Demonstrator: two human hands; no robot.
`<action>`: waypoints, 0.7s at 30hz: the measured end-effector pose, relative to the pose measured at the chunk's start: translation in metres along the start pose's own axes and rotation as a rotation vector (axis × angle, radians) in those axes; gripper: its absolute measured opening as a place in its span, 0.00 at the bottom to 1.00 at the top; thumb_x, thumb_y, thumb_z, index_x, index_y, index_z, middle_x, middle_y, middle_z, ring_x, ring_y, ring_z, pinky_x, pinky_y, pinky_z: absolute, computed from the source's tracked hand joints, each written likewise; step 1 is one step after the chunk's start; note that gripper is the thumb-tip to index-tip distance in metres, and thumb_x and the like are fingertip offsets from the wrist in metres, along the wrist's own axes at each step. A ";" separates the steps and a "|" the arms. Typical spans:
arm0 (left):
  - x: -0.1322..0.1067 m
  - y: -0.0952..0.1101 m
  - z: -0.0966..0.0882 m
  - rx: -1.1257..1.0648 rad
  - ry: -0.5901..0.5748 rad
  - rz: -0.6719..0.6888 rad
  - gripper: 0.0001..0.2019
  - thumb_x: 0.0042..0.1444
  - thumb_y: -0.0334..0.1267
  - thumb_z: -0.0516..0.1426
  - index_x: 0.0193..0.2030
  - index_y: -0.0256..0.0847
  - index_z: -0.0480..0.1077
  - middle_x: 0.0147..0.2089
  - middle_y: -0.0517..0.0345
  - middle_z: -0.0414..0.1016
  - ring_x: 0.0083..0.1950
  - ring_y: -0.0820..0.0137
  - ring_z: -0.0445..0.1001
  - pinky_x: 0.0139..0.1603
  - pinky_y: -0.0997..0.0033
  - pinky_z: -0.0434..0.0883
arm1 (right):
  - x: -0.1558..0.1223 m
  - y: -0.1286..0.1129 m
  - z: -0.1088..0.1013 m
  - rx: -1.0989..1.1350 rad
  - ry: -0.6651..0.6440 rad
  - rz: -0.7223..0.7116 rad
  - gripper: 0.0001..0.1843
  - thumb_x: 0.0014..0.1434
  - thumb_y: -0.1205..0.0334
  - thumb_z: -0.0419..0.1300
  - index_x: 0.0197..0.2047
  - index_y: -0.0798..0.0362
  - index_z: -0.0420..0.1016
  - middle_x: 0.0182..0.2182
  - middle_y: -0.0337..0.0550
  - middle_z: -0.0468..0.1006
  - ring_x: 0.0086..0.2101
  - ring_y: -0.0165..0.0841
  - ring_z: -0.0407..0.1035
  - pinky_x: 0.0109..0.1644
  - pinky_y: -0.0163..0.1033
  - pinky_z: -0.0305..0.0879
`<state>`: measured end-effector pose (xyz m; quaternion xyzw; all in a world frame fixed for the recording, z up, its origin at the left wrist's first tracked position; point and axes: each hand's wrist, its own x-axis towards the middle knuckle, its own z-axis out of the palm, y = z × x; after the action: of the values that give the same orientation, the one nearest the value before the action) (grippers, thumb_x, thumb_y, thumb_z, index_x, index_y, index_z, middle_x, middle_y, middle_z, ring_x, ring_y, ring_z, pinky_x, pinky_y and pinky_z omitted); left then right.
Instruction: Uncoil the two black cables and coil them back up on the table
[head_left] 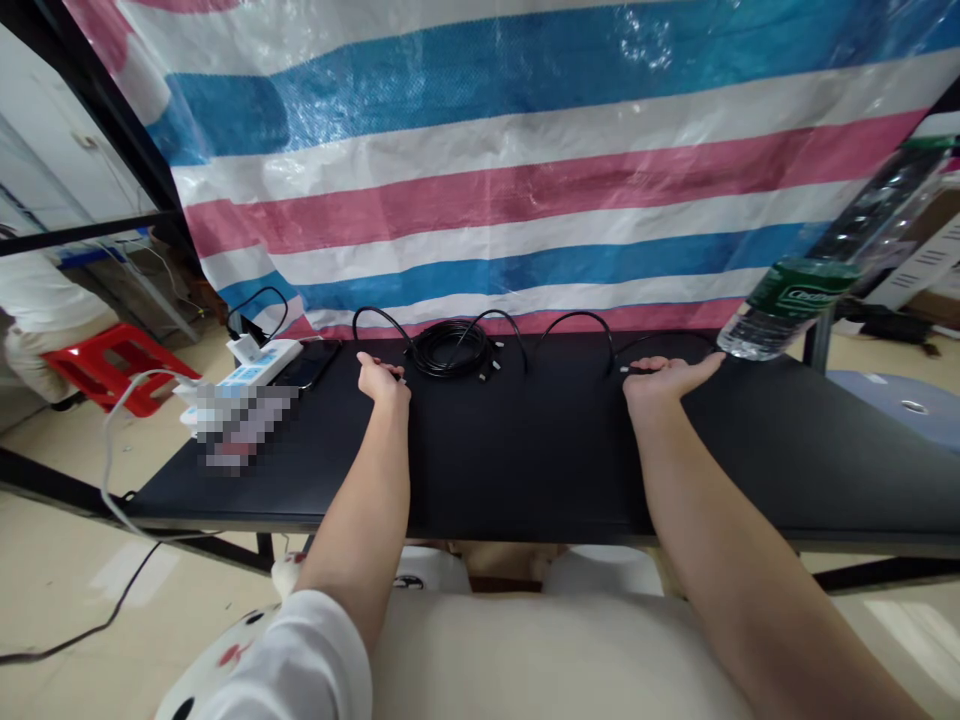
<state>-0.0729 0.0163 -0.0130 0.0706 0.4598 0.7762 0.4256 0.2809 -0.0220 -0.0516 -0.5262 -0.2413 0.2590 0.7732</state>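
My left hand (381, 380) rests on the black table (525, 460) with its fingers curled around the end of a black cable (375, 318) that arches up from it. Just to its right lies a coiled bundle of black cables (450, 350). My right hand (664, 378) lies further right, fingers pinched on the plug of another black cable (577, 322) that loops toward the bundle.
A white power strip (259, 365) and a dark phone (311, 365) sit at the table's left end. A clear water bottle (817, 270) with a green label stands at the right. A striped tarp (525, 150) hangs behind. A red stool (112, 365) stands on the floor at left.
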 end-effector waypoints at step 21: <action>-0.027 -0.019 0.006 0.443 -0.523 0.283 0.20 0.49 0.54 0.60 0.19 0.39 0.69 0.13 0.66 0.58 0.14 0.79 0.57 0.16 0.77 0.56 | -0.060 -0.022 0.049 -0.264 -0.302 -0.081 0.26 0.48 0.33 0.57 0.19 0.49 0.64 0.09 0.32 0.57 0.13 0.26 0.51 0.17 0.34 0.46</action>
<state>-0.0415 0.0050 -0.0167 0.4198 0.4779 0.6648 0.3917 0.2075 -0.0341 -0.0212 -0.5680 -0.4076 0.2697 0.6622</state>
